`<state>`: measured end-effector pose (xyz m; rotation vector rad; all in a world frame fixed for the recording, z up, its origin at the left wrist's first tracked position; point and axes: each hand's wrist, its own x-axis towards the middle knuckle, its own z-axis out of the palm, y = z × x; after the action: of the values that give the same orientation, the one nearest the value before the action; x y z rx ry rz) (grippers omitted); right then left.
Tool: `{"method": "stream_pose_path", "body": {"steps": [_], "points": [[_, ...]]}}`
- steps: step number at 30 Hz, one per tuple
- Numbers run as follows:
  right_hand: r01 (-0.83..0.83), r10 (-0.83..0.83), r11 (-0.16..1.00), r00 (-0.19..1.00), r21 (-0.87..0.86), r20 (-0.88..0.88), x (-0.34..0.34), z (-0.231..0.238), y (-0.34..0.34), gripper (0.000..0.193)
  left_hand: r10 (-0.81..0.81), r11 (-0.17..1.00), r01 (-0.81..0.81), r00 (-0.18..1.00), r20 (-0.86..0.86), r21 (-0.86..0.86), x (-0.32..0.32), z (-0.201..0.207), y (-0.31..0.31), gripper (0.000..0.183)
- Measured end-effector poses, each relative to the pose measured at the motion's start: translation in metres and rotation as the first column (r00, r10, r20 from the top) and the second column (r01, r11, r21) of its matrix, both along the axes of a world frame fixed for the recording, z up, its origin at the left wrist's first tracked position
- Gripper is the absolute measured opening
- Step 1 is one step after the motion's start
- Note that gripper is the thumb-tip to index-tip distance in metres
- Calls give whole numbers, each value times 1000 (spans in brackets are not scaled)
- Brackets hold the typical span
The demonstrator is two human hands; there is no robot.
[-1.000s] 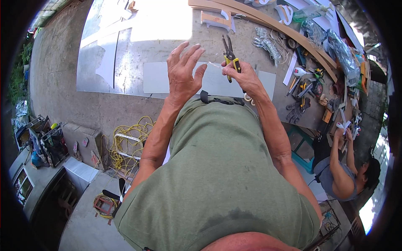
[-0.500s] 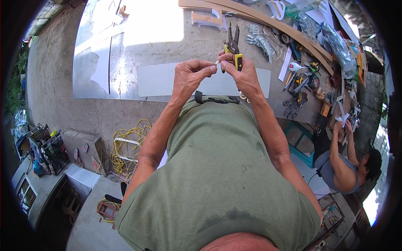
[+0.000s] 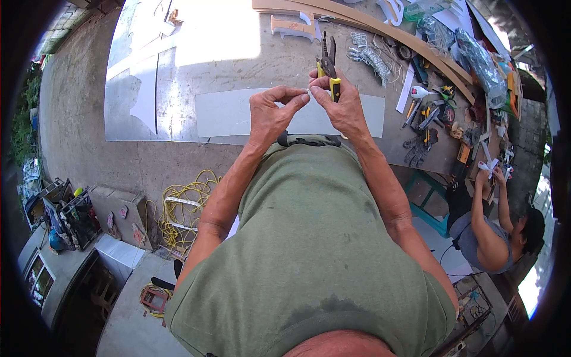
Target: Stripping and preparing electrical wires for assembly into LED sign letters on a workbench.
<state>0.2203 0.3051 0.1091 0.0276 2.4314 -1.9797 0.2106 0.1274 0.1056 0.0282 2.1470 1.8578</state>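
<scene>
My left hand (image 3: 276, 116) is closed in a pinch at the table's near edge. Its thumb and forefinger tips meet those of my right hand (image 3: 344, 110), and the tiny pale thing between them is mostly hidden. Against my right palm I also hold pliers (image 3: 328, 64) with yellow-and-black handles, their jaws pointing away from me and slightly apart. Beneath both hands lies a flat, light grey strip (image 3: 223, 113).
A white cut-out letter (image 3: 292, 25), a bundle of white-capped wires (image 3: 370, 58) and long brown strips (image 3: 357, 22) lie farther back. Hand tools (image 3: 425, 118) crowd the right side, where a co-worker (image 3: 485, 238) handles a white piece. Yellow cable (image 3: 178, 208) coils on the floor.
The pliers have tilted slightly in my right hand. My fingertips have closed further over the small pale thing, which showed more before. The co-worker's hands have shifted a little.
</scene>
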Motion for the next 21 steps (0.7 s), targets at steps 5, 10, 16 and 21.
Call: {"method": "stream_pose_path", "body": {"steps": [5, 10, 16, 21], "points": [[-24, 65, 978, 979, 207, -192, -1, 4, -1, 18, 46, 999, -41, 973, -227, 28, -2, -7, 4, 19], [-50, 85, 968, 987, 247, -134, 1, 15, -6, 16, 43, 984, -23, 993, -113, 177, -4, -13, 3, 17], [-59, 166, 897, 963, 437, -210, 2, 7, -2, 15, -4, 953, -11, 999, 46, 301, -4, -17, -1, 17], [-90, 160, 933, 971, 349, -176, 2, 10, -5, 17, -48, 953, 52, 999, -21, 297, -7, -24, -4, 14]]}}
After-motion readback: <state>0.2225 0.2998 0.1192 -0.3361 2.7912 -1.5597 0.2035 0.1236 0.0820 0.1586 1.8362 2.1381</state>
